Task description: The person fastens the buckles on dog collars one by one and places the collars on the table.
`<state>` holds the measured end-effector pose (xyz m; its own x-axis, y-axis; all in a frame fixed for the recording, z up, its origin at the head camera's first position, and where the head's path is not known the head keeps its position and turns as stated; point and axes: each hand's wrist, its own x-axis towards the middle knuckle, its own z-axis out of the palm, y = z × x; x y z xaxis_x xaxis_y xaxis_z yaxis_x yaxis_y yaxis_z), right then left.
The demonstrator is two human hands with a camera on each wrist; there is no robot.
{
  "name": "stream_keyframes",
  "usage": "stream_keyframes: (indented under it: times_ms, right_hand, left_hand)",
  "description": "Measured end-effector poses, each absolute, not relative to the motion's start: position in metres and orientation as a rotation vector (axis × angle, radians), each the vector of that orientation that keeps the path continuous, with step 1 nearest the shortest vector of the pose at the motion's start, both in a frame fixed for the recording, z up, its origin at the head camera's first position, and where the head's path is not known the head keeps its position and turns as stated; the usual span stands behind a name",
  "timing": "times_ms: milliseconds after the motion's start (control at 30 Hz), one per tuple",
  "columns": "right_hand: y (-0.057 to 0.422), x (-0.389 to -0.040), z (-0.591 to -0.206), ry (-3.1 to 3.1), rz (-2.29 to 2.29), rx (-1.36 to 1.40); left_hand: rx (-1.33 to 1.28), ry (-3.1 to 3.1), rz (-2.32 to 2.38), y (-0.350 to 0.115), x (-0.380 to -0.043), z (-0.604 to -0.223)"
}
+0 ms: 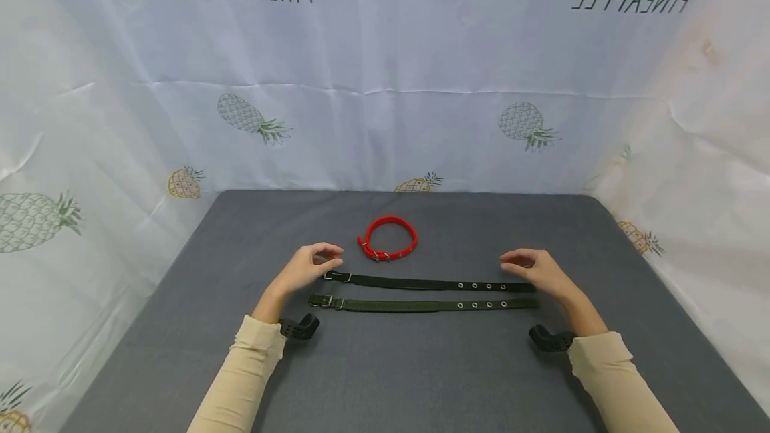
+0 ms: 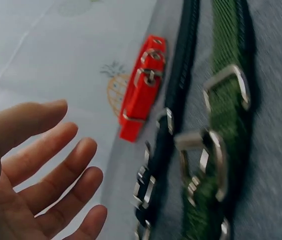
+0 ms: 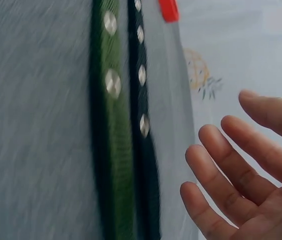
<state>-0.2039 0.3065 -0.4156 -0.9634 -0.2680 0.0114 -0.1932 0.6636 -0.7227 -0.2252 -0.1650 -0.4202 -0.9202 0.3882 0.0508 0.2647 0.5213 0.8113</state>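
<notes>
Two collars lie stretched out side by side on the grey table: a black collar (image 1: 409, 282) and, nearer the person, a green collar (image 1: 397, 306). Both have metal buckles at the left and eyelets toward the right. Behind them a red collar (image 1: 414, 236) is buckled into a ring. My left hand (image 1: 308, 266) hovers by the black collar's buckle end, fingers loosely bent with nothing between them. At the other end my right hand (image 1: 538, 269) is held over the black collar's tip, also holding nothing. In both wrist views the fingers are spread and relaxed.
The grey table (image 1: 385, 373) reaches back to a white curtain (image 1: 385, 139) printed with pineapples, which also hangs along both sides. A black wrist device (image 1: 301, 327) sits on the left wrist, and a similar device (image 1: 550, 339) on the right.
</notes>
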Motion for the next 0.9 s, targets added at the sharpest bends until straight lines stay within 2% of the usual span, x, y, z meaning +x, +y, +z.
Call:
stream_keyframes:
  times_ms: [367, 900]
  right_hand:
    - [0.333, -0.203, -0.432, 2.736, -1.056, -0.35]
    - [0.343, -0.208, -0.439, 2.673, -1.062, -0.502]
  left_hand:
    - [0.61, 2.562, 1.277, -0.173, -0.231, -0.435]
    - [0.643, 2.673, 1.088, -0.17, -0.237, -0.441]
